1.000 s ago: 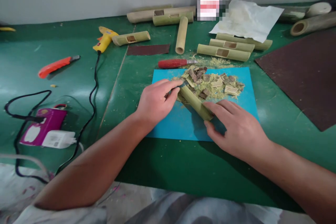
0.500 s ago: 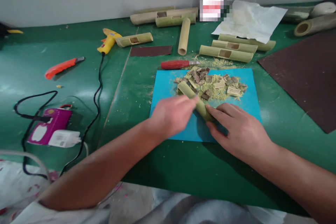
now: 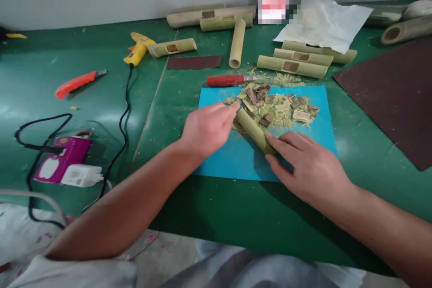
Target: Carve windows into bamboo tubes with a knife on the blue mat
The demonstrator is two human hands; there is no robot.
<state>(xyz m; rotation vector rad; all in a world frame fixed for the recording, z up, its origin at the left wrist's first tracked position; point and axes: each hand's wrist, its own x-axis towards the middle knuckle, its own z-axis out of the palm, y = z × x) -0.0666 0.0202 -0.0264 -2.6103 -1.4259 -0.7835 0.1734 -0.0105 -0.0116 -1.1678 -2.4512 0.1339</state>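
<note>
A slender green bamboo tube (image 3: 254, 130) lies slanting over the blue sheet (image 3: 232, 162), its far end pointing toward the left, at the edge of the heap of bamboo chips and shavings (image 3: 281, 110). The right hand (image 3: 302, 157) grips its near end, with the thumb on one side and the fingers on the other. The left hand (image 3: 211, 126) is at the far end, with its fingers bent together; a bit of something dark shows at the fingertips, but I cannot tell what it is, nor whether the hand holds it.

Just beyond the sheet rests a red-handled carving knife (image 3: 225, 80) – its blade points to the right, near loose shavings. Behind it is a narrow dark-brown strip (image 3: 194, 62), and to the right of this strip a plain bamboo tube (image 3: 237, 44) lies with its open end toward the person. A yellow glue gun (image 3: 137, 51) lies farther left – its tip is beside a notched bamboo tube (image 3: 177, 47).
</note>
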